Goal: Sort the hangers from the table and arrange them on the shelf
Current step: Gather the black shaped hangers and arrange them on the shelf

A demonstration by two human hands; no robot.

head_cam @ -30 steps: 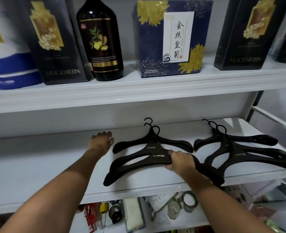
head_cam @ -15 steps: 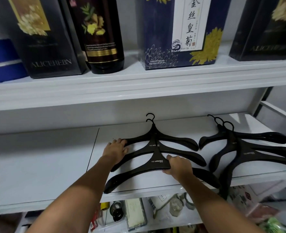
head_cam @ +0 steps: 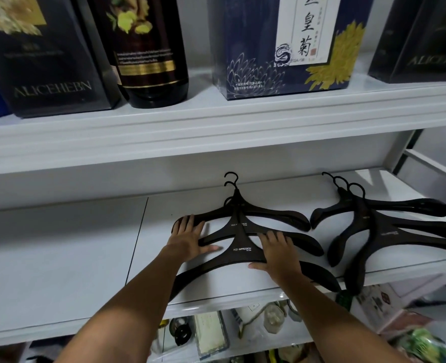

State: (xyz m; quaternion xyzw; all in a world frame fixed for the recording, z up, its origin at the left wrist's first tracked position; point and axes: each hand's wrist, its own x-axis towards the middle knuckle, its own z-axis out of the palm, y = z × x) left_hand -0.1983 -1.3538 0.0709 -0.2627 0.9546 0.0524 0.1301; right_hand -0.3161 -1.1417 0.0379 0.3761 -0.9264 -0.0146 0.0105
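Three black hangers lie overlapped on the white shelf (head_cam: 59, 258), hooks pointing to the back wall: a front hanger (head_cam: 243, 249), a middle hanger (head_cam: 305, 244) and a back hanger (head_cam: 282, 214). My left hand (head_cam: 188, 238) lies flat with fingers apart on the left ends of the back and middle hangers. My right hand (head_cam: 278, 255) covers the front hanger's right shoulder, fingers over the top and thumb against its front edge. The front hanger's tips overhang the shelf's front edge. A second pile of black hangers (head_cam: 389, 234) lies to the right.
On the shelf above stand a black box (head_cam: 41, 61), a dark bottle (head_cam: 151, 61), a blue flowered box (head_cam: 282, 48) and another black box (head_cam: 426, 48). Small packaged items (head_cam: 211, 334) fill the shelf below. A white frame rail (head_cam: 431, 166) borders the right side.
The left hand moved right from the bare shelf onto the hangers' left ends. The right hand slid along the front hanger towards its middle, and the three hangers now lie closer together.
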